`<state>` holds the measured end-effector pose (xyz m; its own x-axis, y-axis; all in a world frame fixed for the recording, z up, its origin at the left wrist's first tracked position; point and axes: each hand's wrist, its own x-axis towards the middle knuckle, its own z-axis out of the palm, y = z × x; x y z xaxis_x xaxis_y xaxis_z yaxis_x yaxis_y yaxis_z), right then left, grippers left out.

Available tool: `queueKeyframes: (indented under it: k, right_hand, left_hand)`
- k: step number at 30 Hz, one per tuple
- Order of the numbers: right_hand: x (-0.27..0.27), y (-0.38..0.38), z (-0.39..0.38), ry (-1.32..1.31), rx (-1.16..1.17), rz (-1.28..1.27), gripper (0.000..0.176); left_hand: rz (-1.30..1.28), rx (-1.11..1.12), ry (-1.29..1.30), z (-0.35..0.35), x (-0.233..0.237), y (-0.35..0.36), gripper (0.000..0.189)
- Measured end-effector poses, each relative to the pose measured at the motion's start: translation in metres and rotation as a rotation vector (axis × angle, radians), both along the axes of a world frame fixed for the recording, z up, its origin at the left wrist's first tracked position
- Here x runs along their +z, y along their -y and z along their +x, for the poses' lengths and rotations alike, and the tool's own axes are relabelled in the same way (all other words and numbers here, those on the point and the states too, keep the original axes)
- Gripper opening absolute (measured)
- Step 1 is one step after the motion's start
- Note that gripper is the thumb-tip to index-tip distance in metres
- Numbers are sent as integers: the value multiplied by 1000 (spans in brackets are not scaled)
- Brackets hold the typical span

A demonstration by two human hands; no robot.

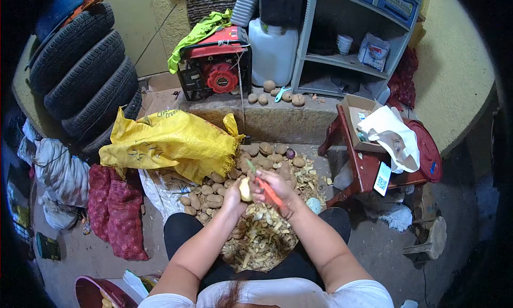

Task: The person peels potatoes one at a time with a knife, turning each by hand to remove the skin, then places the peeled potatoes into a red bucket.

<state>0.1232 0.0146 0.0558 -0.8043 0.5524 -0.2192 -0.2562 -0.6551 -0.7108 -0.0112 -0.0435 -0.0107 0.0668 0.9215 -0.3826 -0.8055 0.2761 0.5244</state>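
Note:
My left hand is closed around a pale, peeled-looking potato, in front of my knees. My right hand grips a red peeler with a green tip, close beside that potato; its working edge is hidden. Below both hands, a heap of potato peelings spreads between my legs. Brown unpeeled potatoes lie on the floor just beyond and to the left, with a purple onion among them.
A yellow sack lies beyond the potatoes, left of my hands. Red mesh sacks and stacked tyres stand at left. On the ledge are a generator and a light-blue peeler. A red table stands at right.

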Motion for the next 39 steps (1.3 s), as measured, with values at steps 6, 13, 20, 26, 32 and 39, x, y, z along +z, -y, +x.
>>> queueKeyframes:
  k: [6,13,20,26,32,39]
  right_hand:
    - [-58,-71,13,320,-788,6,22]
    - [-31,-62,17,232,-623,-27,23]
    - [-37,-68,15,949,-905,748,32]
    - [15,-17,-10,1021,-757,846,29]
    - [-16,-54,3,1198,-811,867,30]
    - [-18,-56,4,1065,-880,832,31]
  left_hand:
    - [-252,128,-26,18,20,1,30]
    - [-258,164,-37,5,15,0,29]
    - [-214,164,-238,7,6,-3,30]
    - [-257,221,-369,35,26,4,30]
    - [-111,146,-405,37,12,10,16]
    - [-215,162,-237,21,10,6,23]
